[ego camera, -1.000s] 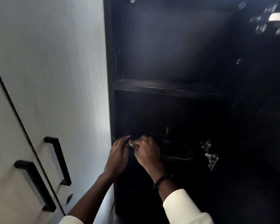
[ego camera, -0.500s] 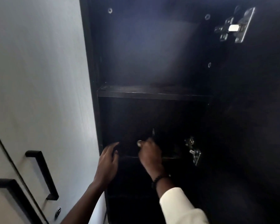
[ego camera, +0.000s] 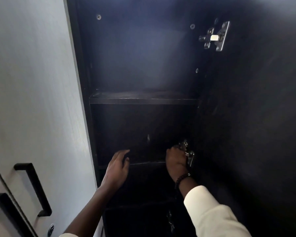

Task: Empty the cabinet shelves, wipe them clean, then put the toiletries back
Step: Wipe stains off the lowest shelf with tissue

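Note:
The dark cabinet stands open, and its upper shelf (ego camera: 143, 100) is bare. My left hand (ego camera: 117, 168) hovers with straight fingers at the front edge of the lower shelf (ego camera: 147, 163), towards its left side. At the right end of that shelf my right hand (ego camera: 176, 161) reaches in with curled fingers, right beside the lower door hinge (ego camera: 189, 155). Whatever those fingers hold is hidden by the back of the hand and the dark. A thin upright glint (ego camera: 148, 138) shows at the back of the lower shelf. No toiletries can be made out.
The open dark door (ego camera: 255, 117) fills the right side, with an upper hinge (ego camera: 215, 36) on it. A closed pale door (ego camera: 32, 82) with a black handle (ego camera: 34, 189) and a lock (ego camera: 51, 228) is at the left. Below the hands the cabinet is very dark.
My right hand, which pinched a small pale thing, slid right along the lower shelf to the hinge. My left hand stayed at the shelf's left front, fingers spread apart from the right hand.

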`<state>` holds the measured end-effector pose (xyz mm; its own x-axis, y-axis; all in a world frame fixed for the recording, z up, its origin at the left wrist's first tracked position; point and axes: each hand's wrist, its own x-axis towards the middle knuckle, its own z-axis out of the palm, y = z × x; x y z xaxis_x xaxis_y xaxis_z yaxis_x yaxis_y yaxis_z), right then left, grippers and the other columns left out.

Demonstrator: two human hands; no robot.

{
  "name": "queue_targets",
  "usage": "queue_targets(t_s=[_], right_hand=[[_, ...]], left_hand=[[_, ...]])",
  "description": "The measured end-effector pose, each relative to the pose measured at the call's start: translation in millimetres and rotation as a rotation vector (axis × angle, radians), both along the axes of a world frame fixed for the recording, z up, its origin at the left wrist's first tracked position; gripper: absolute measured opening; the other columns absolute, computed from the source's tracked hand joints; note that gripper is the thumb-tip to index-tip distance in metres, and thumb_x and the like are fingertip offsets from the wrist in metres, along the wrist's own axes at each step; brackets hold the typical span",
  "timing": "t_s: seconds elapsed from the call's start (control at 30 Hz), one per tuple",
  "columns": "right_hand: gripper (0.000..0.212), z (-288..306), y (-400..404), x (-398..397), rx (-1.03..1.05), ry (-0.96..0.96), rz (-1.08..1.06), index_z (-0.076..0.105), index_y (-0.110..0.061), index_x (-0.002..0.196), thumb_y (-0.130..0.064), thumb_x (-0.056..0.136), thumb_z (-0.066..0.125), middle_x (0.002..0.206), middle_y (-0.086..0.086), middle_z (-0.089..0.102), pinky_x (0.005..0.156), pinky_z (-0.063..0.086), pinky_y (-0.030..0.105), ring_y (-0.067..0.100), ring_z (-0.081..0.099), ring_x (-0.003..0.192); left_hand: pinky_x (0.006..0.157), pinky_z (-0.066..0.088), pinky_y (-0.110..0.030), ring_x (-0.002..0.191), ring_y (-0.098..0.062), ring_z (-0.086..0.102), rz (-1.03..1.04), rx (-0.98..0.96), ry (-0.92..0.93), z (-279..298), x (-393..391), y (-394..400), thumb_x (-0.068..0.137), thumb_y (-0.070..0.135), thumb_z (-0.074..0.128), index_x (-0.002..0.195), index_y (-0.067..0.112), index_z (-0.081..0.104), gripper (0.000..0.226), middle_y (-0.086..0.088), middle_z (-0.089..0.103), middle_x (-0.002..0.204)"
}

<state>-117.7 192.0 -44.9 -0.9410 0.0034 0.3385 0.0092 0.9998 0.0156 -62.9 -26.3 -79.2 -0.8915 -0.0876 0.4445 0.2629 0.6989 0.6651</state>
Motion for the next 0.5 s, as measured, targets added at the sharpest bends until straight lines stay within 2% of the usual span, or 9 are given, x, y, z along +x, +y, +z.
queue_targets(t_s=[0.07,0.13,0.23,0.3,0.37,0.5], right_hand=[[0.036,-1.5,3.9,10.1,0.018,-0.018,-0.019,0.068,-0.011,0.116,-0.004,0.098,0.038,0.12,0.009,0.064,0.086,0.05,0.031,0.021,0.063,0.11],[0.035,-3.9,11.2,19.3,0.009,-0.009,-0.055,0.069,-0.012,0.114,-0.003,0.096,0.041,0.123,0.011,0.062,0.091,0.048,0.036,0.026,0.062,0.111],[0.029,-18.5,20.2,29.6,-0.11,0.061,-0.044,0.069,-0.018,0.107,-0.005,0.095,0.047,0.131,0.009,0.054,0.094,0.049,0.038,0.03,0.055,0.118],[0.03,-23.0,15.7,37.3,-0.247,0.078,0.01,0.069,-0.024,0.105,-0.005,0.091,0.05,0.121,0.007,0.054,0.091,0.051,0.04,0.031,0.058,0.11],[0.036,-21.8,-7.1,43.5,-0.34,0.002,0.073,0.067,-0.026,0.11,-0.005,0.089,0.047,0.113,0.004,0.053,0.084,0.052,0.04,0.03,0.064,0.098],[0.04,-27.3,-85.0,60.8,-0.452,-0.06,0.285,0.062,-0.032,0.121,-0.011,0.091,0.045,0.115,-0.002,0.051,0.082,0.053,0.041,0.031,0.066,0.091]], left_hand=[[0.105,0.032,-0.02,0.127,-0.014,0.05,-0.012,0.01,-0.005,0.5,-0.5,3.7,0.099,0.016,0.05,0.134,0.017,0.056,0.036,0.001,0.054,0.136],[0.105,0.032,-0.02,0.127,-0.014,0.049,-0.018,0.014,-0.007,0.6,0.0,5.1,0.099,0.016,0.05,0.135,0.017,0.055,0.036,0.002,0.053,0.136],[0.105,0.031,-0.02,0.128,-0.015,0.049,-0.01,0.018,-0.001,0.1,1.1,1.6,0.099,0.015,0.05,0.135,0.017,0.055,0.036,0.001,0.053,0.137],[0.105,0.032,-0.021,0.128,-0.016,0.049,0.007,0.026,-0.001,0.5,2.5,-2.8,0.099,0.015,0.05,0.135,0.017,0.055,0.036,0.0,0.054,0.137],[0.104,0.032,-0.022,0.128,-0.016,0.049,0.025,0.038,-0.01,0.9,3.2,-6.4,0.099,0.016,0.049,0.135,0.018,0.055,0.036,0.0,0.053,0.138],[0.103,0.029,-0.019,0.128,-0.017,0.049,0.053,0.032,-0.018,1.6,1.3,-11.0,0.098,0.013,0.05,0.135,0.016,0.056,0.037,-0.002,0.055,0.137]])
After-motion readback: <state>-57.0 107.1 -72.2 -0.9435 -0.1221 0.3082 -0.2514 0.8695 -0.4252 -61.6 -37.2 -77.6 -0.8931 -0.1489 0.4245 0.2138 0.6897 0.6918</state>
